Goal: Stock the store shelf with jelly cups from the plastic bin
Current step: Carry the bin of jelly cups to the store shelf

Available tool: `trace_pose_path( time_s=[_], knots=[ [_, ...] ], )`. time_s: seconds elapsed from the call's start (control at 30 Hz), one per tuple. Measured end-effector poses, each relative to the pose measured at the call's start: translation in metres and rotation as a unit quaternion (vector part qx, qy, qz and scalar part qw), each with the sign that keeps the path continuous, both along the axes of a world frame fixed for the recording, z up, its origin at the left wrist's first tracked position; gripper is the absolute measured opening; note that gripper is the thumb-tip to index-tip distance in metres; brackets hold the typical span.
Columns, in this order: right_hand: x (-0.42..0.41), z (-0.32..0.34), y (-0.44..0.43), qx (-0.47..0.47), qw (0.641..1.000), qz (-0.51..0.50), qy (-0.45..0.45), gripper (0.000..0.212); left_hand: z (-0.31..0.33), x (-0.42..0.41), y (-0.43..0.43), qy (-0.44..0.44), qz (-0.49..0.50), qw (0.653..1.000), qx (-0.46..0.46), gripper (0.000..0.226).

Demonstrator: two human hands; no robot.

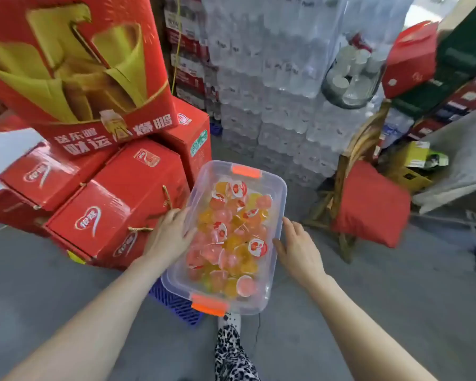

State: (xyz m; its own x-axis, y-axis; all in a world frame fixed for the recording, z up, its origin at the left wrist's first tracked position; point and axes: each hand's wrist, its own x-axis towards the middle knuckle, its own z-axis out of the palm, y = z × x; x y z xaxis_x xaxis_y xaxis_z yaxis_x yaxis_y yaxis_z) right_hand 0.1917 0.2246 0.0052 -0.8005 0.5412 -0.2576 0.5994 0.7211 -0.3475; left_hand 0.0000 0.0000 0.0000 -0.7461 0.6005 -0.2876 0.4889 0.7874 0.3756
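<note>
Leopard-print trouser leg (231,353) and one foot show at the bottom edge, standing on the grey concrete floor (396,298). Both bare forearms reach forward from the lower corners toward the plastic bin (282,193).

1. Left hand (171,235): fingers straight and close together, laid against the bin's left long wall at the rim. It grips nothing.
2. Right hand (297,248): fingers spread and relaxed, just beside the right long wall. Contact with the wall cannot be confirmed.
3. Plastic bin: clear, lidless, with an orange latch (209,305) at the near end and another at the far end. It rests on a blue crate (173,301).
4. Jelly cups (231,237): pink and yellow-orange, piled loosely inside the bin, some showing red-and-white lids.

Red cartons (116,204) are stacked just left of the bin. Shrink-wrapped bottle packs (280,92) stand behind it. A wooden chair with a red cushion (368,207) stands to the right.
</note>
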Motion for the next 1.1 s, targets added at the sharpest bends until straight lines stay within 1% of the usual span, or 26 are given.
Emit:
trace_pose_path(
  time_s=[0.1, 0.17, 0.23, 0.27, 0.33, 0.37, 0.43, 0.5, 0.57, 0.7, 0.83, 0.93, 1.0, 1.1],
  knots=[
    [-0.015, -0.034, 0.015, -0.054, 0.996, -0.071, 0.001, 0.053, -0.031, -0.013, 0.011, -0.025, 0.065, 0.997, -0.016, 0.066],
    [-0.022, -0.056, 0.019, -0.091, 0.989, -0.113, -0.020, 0.050, -0.046, -0.020, 0.020, -0.058, 0.105, 0.992, -0.041, 0.070],
    [-0.031, -0.074, 0.021, -0.126, 0.978, -0.161, -0.027, 0.054, -0.060, -0.029, 0.029, -0.089, 0.141, 0.985, -0.045, 0.072],
    [-0.034, -0.079, 0.020, -0.142, 0.973, -0.178, -0.027, 0.054, -0.065, -0.032, 0.033, -0.098, 0.151, 0.983, -0.041, 0.070],
    [-0.039, -0.086, 0.020, -0.174, 0.961, -0.213, -0.018, 0.045, -0.074, -0.035, 0.039, -0.094, 0.165, 0.981, -0.031, 0.057],
    [-0.042, -0.089, 0.020, -0.189, 0.955, -0.230, -0.005, 0.040, -0.077, -0.036, 0.040, -0.082, 0.175, 0.981, -0.020, 0.050],
    [-0.045, -0.089, 0.020, -0.229, 0.935, -0.269, 0.026, 0.037, -0.081, -0.037, 0.042, -0.071, 0.206, 0.976, 0.010, 0.041],
    [-0.044, -0.090, 0.020, -0.260, 0.915, -0.304, 0.049, 0.035, -0.080, -0.037, 0.044, -0.087, 0.236, 0.967, 0.040, 0.039],
    [-0.040, -0.092, 0.019, -0.270, 0.904, -0.325, 0.066, 0.030, -0.077, -0.033, 0.043, -0.104, 0.255, 0.959, 0.060, 0.038],
    [-0.023, -0.090, 0.015, -0.264, 0.902, -0.331, 0.088, 0.031, -0.062, -0.012, 0.036, -0.125, 0.270, 0.947, 0.123, 0.035],
    [0.009, -0.081, 0.000, -0.266, 0.909, -0.306, 0.100, 0.031, -0.051, 0.024, 0.009, -0.137, 0.285, 0.939, 0.135, 0.034],
    [0.036, -0.067, -0.021, -0.268, 0.914, -0.286, 0.106, 0.029, -0.046, 0.060, -0.025, -0.147, 0.298, 0.931, 0.151, 0.035],
    [0.051, -0.057, -0.037, -0.259, 0.921, -0.270, 0.110, 0.026, -0.041, 0.084, -0.049, -0.156, 0.309, 0.923, 0.167, 0.031],
    [0.077, -0.044, -0.074, -0.253, 0.930, -0.239, 0.116, 0.023, -0.035, 0.125, -0.094, -0.162, 0.332, 0.909, 0.191, 0.031]
  ],
)
